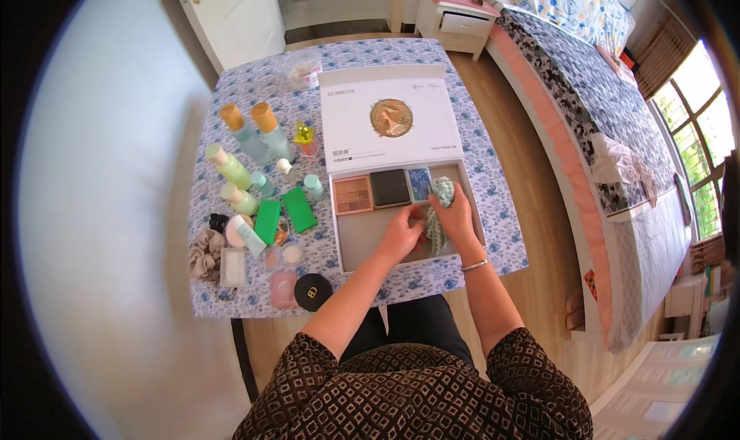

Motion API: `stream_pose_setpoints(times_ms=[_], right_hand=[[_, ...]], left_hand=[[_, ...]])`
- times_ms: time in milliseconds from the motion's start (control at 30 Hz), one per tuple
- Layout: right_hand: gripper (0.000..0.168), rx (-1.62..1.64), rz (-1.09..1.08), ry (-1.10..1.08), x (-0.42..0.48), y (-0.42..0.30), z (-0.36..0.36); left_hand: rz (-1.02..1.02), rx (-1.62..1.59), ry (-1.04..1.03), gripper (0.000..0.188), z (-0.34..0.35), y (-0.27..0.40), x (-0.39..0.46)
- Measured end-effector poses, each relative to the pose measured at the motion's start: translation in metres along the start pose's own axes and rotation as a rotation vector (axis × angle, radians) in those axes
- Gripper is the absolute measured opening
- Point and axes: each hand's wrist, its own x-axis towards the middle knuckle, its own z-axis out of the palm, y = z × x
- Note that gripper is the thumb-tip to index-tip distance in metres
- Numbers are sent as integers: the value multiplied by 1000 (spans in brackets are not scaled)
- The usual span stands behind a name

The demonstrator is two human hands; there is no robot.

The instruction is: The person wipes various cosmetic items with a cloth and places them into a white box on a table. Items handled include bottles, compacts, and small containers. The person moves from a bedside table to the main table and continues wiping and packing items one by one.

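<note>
A soft green-and-white striped fabric piece (436, 232) lies lengthwise in the right end of an open white box (358, 238). My right hand (455, 213) grips its upper part from the right. At its left edge is my left hand (403, 232), fingers bent; whether they pinch the fabric is unclear. Along the far wall of the box sit an eyeshadow palette (352, 195), a black square case (390, 188) and a blue card-like packet (420, 184). The box lid (358, 116) stands folded back, bearing a gold medallion and writing.
Left of the box stand wood-capped bottles (276, 142), green bottles (231, 168), a perfume bottle (305, 139) and green boxes (299, 210). Nearer me are a scrunchie (207, 252), a black round compact (313, 292) and a pink case (283, 290). A clear tub (303, 73) stands behind; a bed (589, 105) is right.
</note>
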Motion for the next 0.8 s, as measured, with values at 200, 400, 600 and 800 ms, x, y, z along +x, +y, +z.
stream_pose_setpoints(times_ms=[200,400,600,800], right_hand=[[33,172,-43,76,-22,-23,-8],[24,343,-133,-259,-62,-69,12],[28,477,32,-543,-99,-107,34],[33,410,49,-703,-123,-117,57]], left_hand=[[198,133,-13,23,-11,12,-30],[347,196,124,16,-53,13,-99],[663,946,924,29,-145,0,-168],[122,1223,1398,40,-213,-25,-200]])
